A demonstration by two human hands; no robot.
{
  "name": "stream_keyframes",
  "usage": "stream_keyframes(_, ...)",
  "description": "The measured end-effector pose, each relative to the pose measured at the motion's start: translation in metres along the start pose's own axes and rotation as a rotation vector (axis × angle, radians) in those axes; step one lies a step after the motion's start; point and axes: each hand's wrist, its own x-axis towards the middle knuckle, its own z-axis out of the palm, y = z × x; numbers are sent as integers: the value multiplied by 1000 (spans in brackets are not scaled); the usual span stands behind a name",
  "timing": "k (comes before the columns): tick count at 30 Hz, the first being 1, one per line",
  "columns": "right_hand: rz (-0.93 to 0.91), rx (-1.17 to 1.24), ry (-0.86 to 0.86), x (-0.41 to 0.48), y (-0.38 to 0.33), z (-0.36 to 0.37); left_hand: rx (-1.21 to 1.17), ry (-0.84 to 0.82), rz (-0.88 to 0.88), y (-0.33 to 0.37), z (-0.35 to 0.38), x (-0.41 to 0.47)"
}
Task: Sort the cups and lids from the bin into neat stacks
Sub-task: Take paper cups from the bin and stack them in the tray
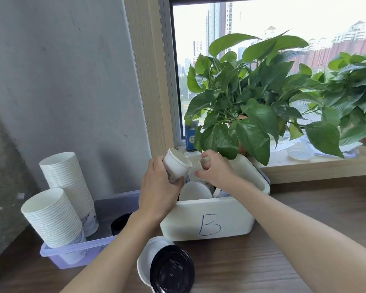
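My left hand [159, 187] grips a white paper cup [176, 164], tilted with its mouth toward the upper right, over the white bin marked "B" [209, 218]. Beside it my right hand [215, 168] pinches a second, smaller white cup [199, 164] just above the bin. More white cups and a white lid [195, 190] lie inside the bin. Two tall stacks of white cups [66, 182] [53, 216] stand in a purple tray [76, 252] at the left. A stack of black lids [172, 269] sits in front of the bin beside white lids [148, 259].
A black lid [120, 222] lies in the purple tray. Leafy potted plants [251, 102] fill the wooden window sill [317, 166] behind the bin, with a clear plastic lid [300, 154] on it. A grey wall rises at the left. The wooden table [273, 261] extends to the right.
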Motion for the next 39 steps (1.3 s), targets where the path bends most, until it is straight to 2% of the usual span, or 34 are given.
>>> stream_keyframes(6,18,-41,13,8,2,2,-4,-29,-26,-1,1,1)
stream_keyframes(12,-120,172,239,-2,0,-9,5,-32,-13,-1,0,0)
stream_keyframes(16,-185,413,361,-11,-5,-14,47,-40,-5,1,-2,-1)
stream_keyframes(22,-252,566,476,-17,-10,-18,194,-45,-49,5,-2,-2)
stream_keyframes(33,-340,629,374,-20,-13,-16,150,-33,-18,4,0,0)
stream_keyframes(37,-348,592,243,-21,-12,-13,106,-37,16,4,-2,-2)
stream_keyframes(39,-326,572,240,-22,-13,-13,76,-43,33,5,-3,-2)
